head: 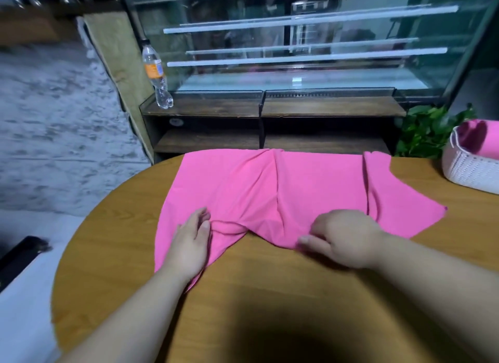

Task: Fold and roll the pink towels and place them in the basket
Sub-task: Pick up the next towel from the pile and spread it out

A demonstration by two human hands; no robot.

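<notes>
Two bare forearms reach forward over a round wooden table (113, 254) to a bright pink cloth towel (270, 184) that is spread out, creased and partly folded, across the table's middle and far side.

The left hand (190, 244) lies palm down on the towel's near left corner, its fingers (201, 218) almost straight and close together, pressing the cloth flat beside a small raised fold.

The right hand (343, 238) sits at the towel's near edge, right of centre. Its fingers are curled under with the knuckles up and the thumb (305, 239) stretched leftward, pinching the hem.

To the towel's far right, a white woven basket (464, 171) stands on the table, apart from the cloth, with a rolled pink towel (478, 141) inside.

Behind the basket is a green leafy plant (426, 130).

Beyond the towel stands a glass display case (297, 38), and at its left end a clear plastic bottle (156, 73) with an orange label.
</notes>
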